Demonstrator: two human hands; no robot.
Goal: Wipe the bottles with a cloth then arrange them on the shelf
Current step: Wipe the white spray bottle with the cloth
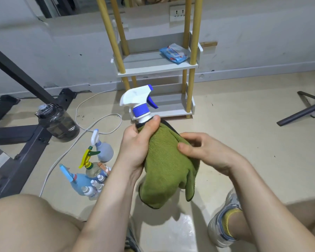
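Wiping step, by the look of it: spray bottle [135, 99] is held up in front of the shelf [156, 70], wrapped in green cloth [167, 170]. Neck is gripped by the left hand [135, 148], fingers curled; cloth is clutched by the right hand [207, 153]. Next it'd need standing on a tier.

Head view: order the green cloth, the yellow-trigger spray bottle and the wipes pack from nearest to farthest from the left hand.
1. Green cloth, gripped by the left hand.
2. Yellow-trigger spray bottle, on the floor, leftward.
3. Wipes pack, on the shelf ahead.
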